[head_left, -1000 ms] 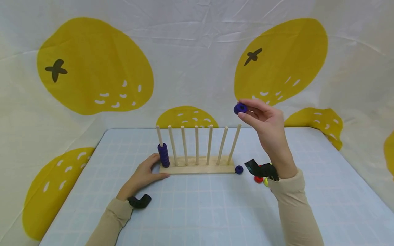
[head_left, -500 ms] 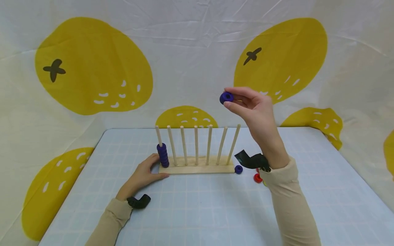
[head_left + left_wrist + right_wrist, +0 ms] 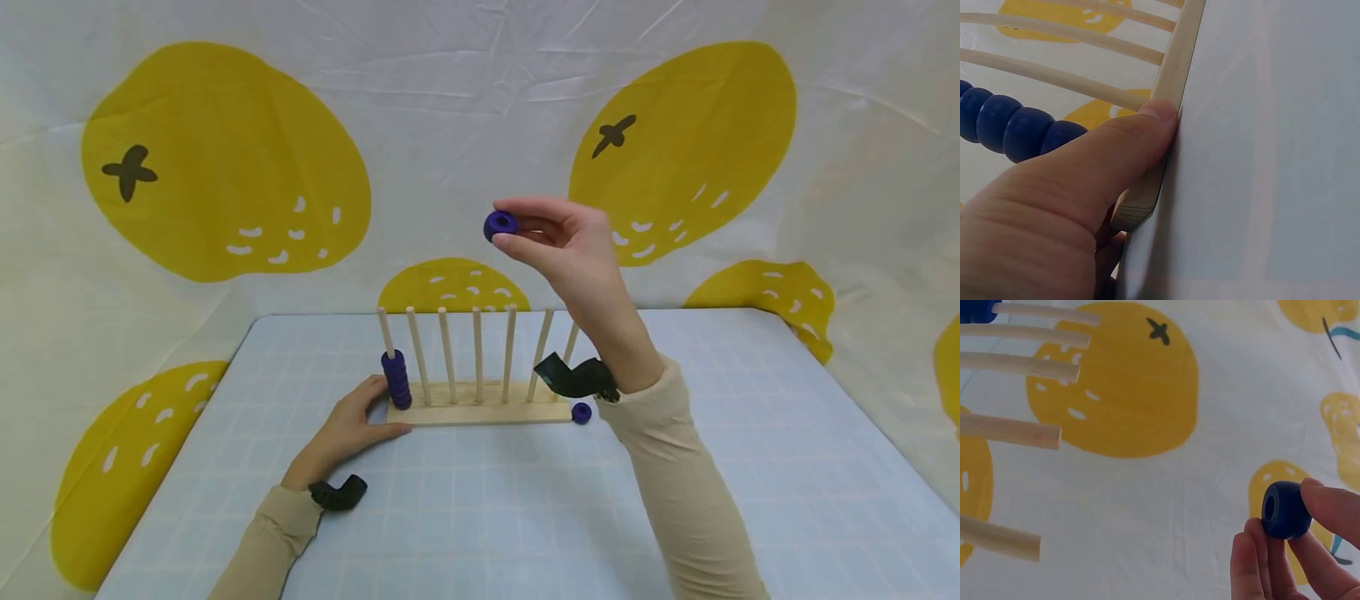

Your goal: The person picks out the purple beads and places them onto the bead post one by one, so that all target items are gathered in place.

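A wooden peg rack with a row of upright pegs stands on the table. Its leftmost peg carries a stack of several dark blue beads, and the peg's tip sticks out above them. My left hand grips the rack's left end; in the left wrist view the thumb lies along the front of the base. High above the rack, my right hand pinches one blue bead between thumb and fingers. The right wrist view shows that bead's hole facing the pegs.
Another blue bead lies on the table against the rack's right end. The right forearm covers part of the table's right side. A white curtain with yellow fruit prints hangs behind the table.
My right hand has moved left and upward with the blue bead. The red and yellow beads on the right are now hidden behind the forearm. The left hand stays on the rack.
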The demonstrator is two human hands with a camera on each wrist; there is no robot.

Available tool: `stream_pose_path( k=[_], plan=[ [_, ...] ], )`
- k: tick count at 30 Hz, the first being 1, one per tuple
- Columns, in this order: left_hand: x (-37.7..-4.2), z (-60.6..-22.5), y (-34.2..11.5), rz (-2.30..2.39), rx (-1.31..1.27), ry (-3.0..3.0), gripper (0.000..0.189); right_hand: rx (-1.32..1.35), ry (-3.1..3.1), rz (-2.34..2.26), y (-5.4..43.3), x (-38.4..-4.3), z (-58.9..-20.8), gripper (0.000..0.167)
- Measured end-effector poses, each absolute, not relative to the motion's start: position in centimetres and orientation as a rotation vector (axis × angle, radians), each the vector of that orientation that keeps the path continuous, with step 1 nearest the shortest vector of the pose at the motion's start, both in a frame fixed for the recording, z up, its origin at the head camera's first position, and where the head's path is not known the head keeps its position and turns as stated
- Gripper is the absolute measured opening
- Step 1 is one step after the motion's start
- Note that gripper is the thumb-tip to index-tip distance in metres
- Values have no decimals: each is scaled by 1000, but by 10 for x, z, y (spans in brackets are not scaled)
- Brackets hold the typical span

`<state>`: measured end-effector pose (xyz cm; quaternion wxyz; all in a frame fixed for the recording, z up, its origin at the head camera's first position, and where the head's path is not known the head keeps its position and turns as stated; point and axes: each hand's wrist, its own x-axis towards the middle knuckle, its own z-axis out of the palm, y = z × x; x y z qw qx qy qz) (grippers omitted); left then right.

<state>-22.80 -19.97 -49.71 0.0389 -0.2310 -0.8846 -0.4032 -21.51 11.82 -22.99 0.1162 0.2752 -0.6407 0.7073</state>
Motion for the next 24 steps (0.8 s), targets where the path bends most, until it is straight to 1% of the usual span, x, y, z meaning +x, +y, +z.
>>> stream_pose_path(
  k=[8,24],
  plan=[
    [-228,-497,-199,-1245,-701,-2714,72,863,-1965,2023,94,-223,-234,30],
    [-228,-499,-201,-1229,-718,-2693,70,916,-2099,1974,58,-236,-262,29]
  ],
)
